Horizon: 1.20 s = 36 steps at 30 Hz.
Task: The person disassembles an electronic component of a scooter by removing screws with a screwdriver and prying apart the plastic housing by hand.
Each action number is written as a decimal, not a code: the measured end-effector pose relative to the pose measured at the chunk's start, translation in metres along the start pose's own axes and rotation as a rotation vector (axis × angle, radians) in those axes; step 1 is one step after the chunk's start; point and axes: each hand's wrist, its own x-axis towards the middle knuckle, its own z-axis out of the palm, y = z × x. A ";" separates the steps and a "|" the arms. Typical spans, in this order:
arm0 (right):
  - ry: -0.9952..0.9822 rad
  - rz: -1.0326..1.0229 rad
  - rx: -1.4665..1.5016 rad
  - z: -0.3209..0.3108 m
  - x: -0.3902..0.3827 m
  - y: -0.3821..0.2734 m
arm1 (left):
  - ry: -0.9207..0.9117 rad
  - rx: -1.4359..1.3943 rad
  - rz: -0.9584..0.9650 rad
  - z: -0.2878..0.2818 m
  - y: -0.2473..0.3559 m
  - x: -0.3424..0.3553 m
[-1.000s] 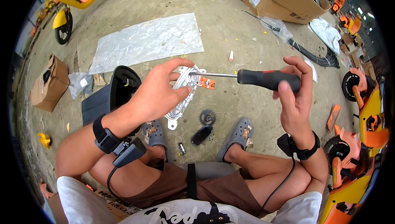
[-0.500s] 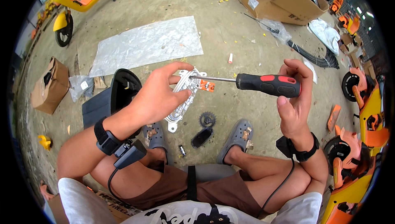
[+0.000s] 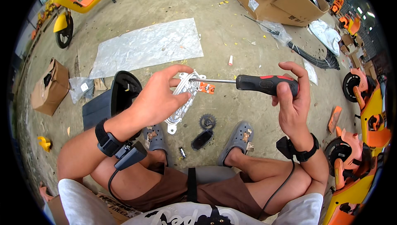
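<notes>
My left hand point(image 3: 156, 94) grips a silver, oval, ribbed part point(image 3: 178, 111) with mounting ears at its ends, holding it tilted above the floor between my feet. My right hand point(image 3: 294, 105) is closed on the black-and-red handle of a screwdriver point(image 3: 256, 83), the thumb lying along its near side. The shaft runs level to the left, and its tip meets the part's upper end by my left fingers. The exact contact is too small to make out. A small orange-and-white piece point(image 3: 206, 87) shows just beside the part, below the shaft.
On the floor by my feet lie a toothed gear point(image 3: 207, 121), a dark oval cover point(image 3: 202, 139) and a small cylinder point(image 3: 182, 153). A black curved shell point(image 3: 126, 88) sits left, plastic sheeting point(image 3: 149, 45) ahead. Cartons point(image 3: 285, 1) and scooters point(image 3: 366, 128) stand around.
The screwdriver handle has turned about its axis, so its red inlays show differently. My right thumb has moved up onto the handle. My left hand and the silver part have hardly moved.
</notes>
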 end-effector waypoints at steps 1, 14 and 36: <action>-0.007 -0.037 -0.022 -0.001 0.001 0.000 | 0.004 0.001 0.006 0.001 0.000 0.000; -0.219 -0.630 -0.180 -0.008 0.004 0.001 | 0.066 0.091 0.192 0.005 -0.012 0.001; -0.009 -0.510 -0.248 0.000 -0.003 0.006 | 0.020 0.042 -0.072 0.007 -0.005 0.004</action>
